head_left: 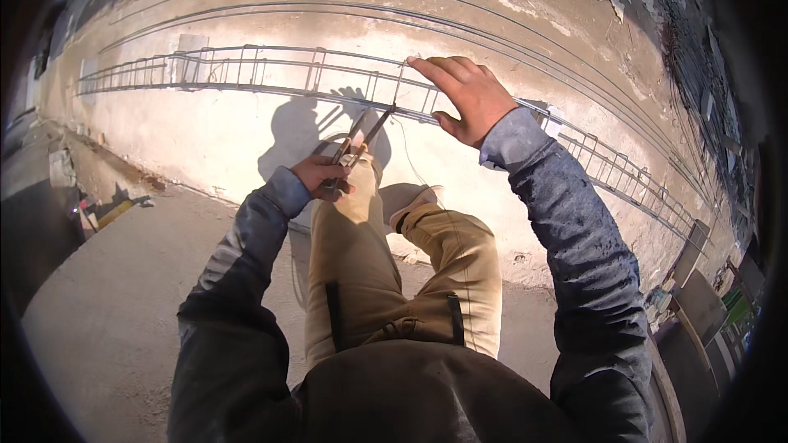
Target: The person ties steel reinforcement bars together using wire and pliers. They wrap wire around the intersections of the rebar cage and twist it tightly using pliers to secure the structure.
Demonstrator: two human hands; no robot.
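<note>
My left hand point(327, 176) is closed around dark metal tools point(377, 126) with long straight parts angled up toward a long rebar cage point(209, 69); their exact kind is unclear. My right hand point(466, 92) is open, index finger stretched out to touch the top of a thin upright wire piece point(400, 82) on the cage, thumb lower and apart. A thin loose wire point(410, 156) dangles below the cage. My legs, in tan trousers point(439, 271), are bent beneath my hands, and my shadow falls on the pale surface behind the cage.
Several long thin rods point(345, 6) curve along the surface beyond the cage. Dark piled rods and debris point(689, 66) are at upper right. Boards point(696, 305) stand at lower right. A concrete ledge point(123, 262) and small yellow items point(111, 215) are at left.
</note>
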